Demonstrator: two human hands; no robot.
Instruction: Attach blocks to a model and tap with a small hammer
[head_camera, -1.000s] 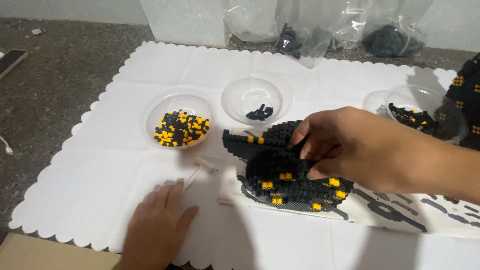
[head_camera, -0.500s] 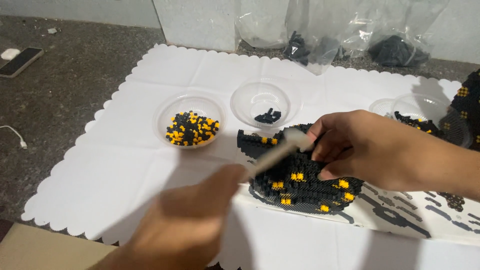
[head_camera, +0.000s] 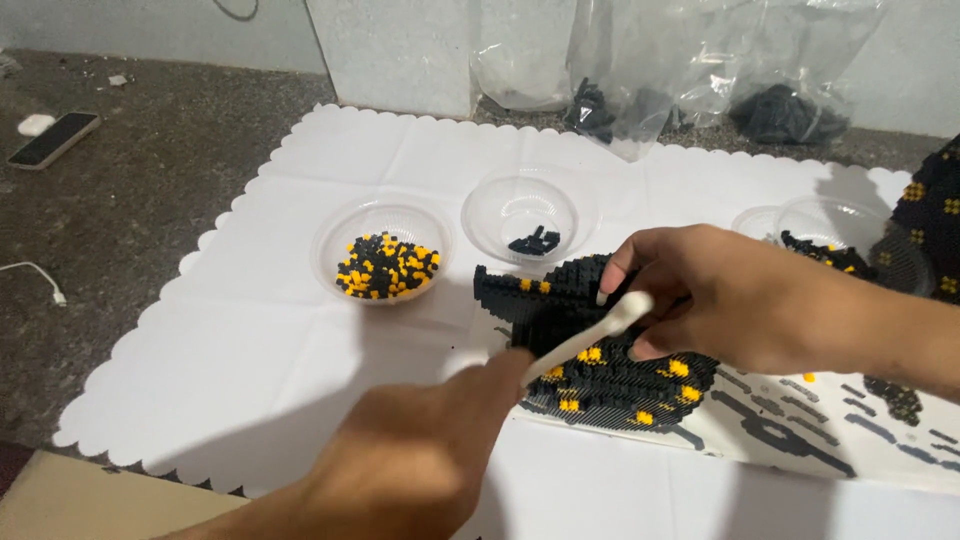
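A black and yellow brick model (head_camera: 590, 370) stands on a white scalloped mat (head_camera: 260, 330). My right hand (head_camera: 740, 300) rests on top of the model and grips it from the right. Raised in front of the model, my left hand (head_camera: 420, 450) holds a thin white stick-like tool (head_camera: 590, 335) whose tip reaches up to my right hand's fingers. A clear bowl (head_camera: 383, 262) with several small black and yellow bricks sits left of the model. Behind the model is a second clear bowl (head_camera: 525, 215) with a few black bricks.
More clear bowls (head_camera: 830, 225) with black pieces stand at the right, beside another black and yellow model part (head_camera: 930, 215). Clear plastic bags (head_camera: 690, 60) of black bricks lie at the back. A printed instruction sheet (head_camera: 800, 430) lies under the model. A phone (head_camera: 52, 138) lies far left on the dark floor.
My left hand has picked up the white tool from the mat and lifted it to the model. The view has shifted; my right hand has stayed on the model.
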